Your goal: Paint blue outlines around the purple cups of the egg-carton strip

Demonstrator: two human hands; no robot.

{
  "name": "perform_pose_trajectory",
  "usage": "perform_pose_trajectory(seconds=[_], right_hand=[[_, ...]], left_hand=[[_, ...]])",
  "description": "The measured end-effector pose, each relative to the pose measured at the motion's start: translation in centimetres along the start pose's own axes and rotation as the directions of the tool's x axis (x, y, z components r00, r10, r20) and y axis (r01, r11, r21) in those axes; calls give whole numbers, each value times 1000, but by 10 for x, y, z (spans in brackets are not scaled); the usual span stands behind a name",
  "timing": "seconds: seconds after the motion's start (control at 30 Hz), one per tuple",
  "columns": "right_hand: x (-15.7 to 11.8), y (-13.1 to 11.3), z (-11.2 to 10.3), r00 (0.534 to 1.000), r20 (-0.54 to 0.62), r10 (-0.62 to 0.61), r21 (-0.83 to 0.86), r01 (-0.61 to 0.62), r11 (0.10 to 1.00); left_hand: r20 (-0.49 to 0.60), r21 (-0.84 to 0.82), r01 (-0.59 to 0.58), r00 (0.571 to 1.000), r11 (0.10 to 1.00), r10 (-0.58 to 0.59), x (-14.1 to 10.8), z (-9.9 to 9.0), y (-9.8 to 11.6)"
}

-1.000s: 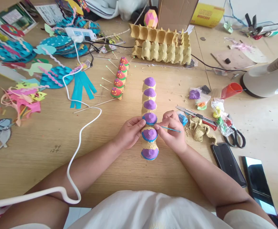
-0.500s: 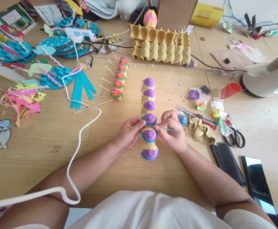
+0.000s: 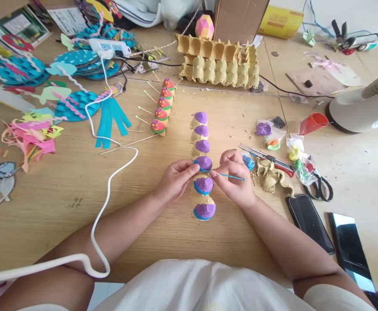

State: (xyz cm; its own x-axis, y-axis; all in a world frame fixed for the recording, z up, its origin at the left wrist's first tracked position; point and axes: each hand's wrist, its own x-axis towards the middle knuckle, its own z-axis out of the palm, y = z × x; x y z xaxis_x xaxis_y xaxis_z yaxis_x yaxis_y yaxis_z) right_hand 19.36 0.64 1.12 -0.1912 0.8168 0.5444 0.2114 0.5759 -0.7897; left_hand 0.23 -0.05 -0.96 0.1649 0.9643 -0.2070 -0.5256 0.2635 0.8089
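An egg carton strip (image 3: 204, 198) with several bumps runs lengthwise in front of me, each bump capped in purple clay. Blue edging lines the lower rims of the nearer bumps. My left hand (image 3: 177, 180) pinches the strip's left side at its middle, thumb on top beside a blue-edged bump. At the same bump, my right hand (image 3: 236, 178) holds a thin blue clay strand (image 3: 232, 176) between thumb and fingers. One end of the strand meets the bump's lower rim; the other sticks out to the right past my fingers.
A red and green egg carton caterpillar (image 3: 161, 113) stands left of the strip. Egg cartons (image 3: 224, 71) lie at the back. A utility knife (image 3: 260, 154), carton scraps (image 3: 268, 175), scissors (image 3: 321, 186) and phones (image 3: 310, 222) are at right. A white cable (image 3: 111, 177) crosses the left side.
The egg carton strip has tilted slightly in my left hand, its far end shifting a little left and nearer. Both hands keep almost the same place and grip.
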Motion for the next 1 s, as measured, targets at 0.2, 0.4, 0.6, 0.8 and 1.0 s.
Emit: perform_pose_trajectory(seconds=[0.2, 0.4, 0.6, 0.8, 1.0], right_hand=[[1, -2, 0, 1000, 27, 8, -29, -8, 1000], [3, -3, 2, 999, 14, 37, -60, -36, 998], [2, -2, 0, 996, 37, 78, -34, -77, 996], [2, -3, 1, 998, 37, 60, -39, -59, 998], [3, -2, 1, 998, 51, 34, -27, -33, 999]], left_hand=[[20, 47, -26, 999, 999, 25, -1, 3, 4], [54, 148, -63, 997, 987, 56, 0, -8, -2], [22, 309, -137, 990, 941, 137, -2, -13, -3], [46, 365, -171, 985, 915, 166, -4, -10, -1], [66, 398, -177, 984, 900, 165, -5, -10, 2]])
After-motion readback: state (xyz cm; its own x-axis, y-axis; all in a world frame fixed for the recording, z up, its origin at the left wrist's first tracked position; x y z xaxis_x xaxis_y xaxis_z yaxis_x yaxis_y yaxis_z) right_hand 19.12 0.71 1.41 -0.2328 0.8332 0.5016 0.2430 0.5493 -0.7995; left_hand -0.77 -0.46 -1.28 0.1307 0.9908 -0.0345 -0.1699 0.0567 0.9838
